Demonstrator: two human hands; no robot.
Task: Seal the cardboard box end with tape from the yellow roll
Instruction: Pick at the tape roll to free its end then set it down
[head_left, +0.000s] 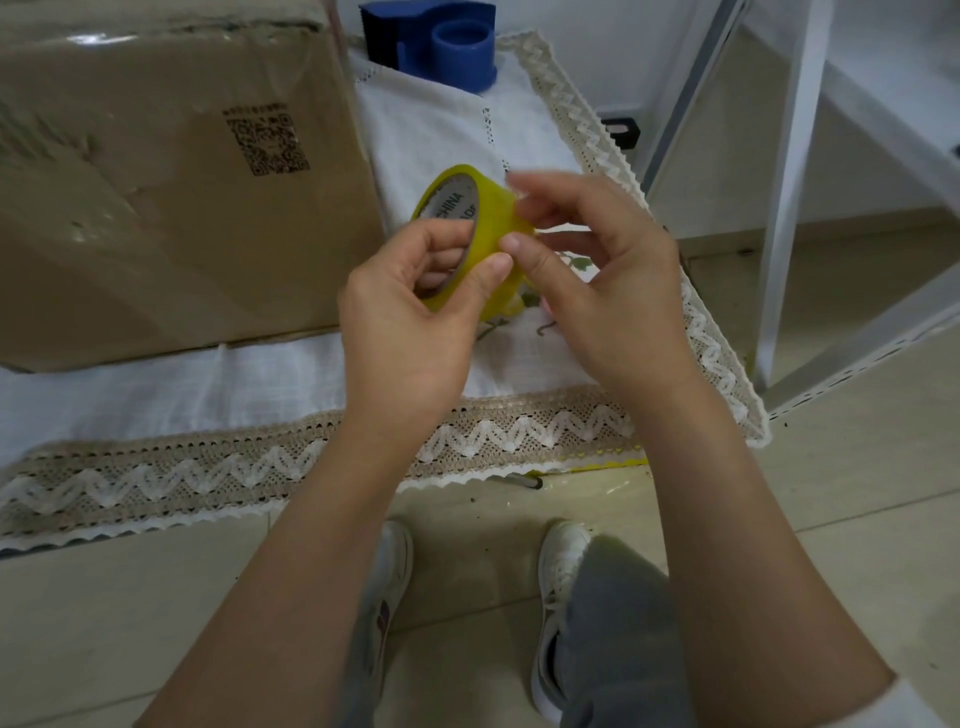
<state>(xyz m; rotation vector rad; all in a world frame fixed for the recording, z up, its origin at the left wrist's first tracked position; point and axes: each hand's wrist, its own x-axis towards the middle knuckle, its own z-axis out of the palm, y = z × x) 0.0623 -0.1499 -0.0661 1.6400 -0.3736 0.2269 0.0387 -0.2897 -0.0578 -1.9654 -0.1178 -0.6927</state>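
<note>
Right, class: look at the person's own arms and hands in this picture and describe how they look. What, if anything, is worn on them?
Both the left hand and the right hand are bare: no gloves, rings, watch or bracelets show. Fingernails are short and unpainted. The forearms are uncovered as far as the frame shows, with only a sliver of white sleeve at the right arm's lower edge. No markings are visible.

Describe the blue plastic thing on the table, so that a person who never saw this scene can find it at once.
Start at the large brown cardboard box on the white lace-edged tablecloth. Just past the box's right edge, at the far end of the cloth, stands the dark blue plastic tape dispenser. It is the only blue object there, with a round hub, and no hand touches it, unlike the yellow tape roll.
</note>
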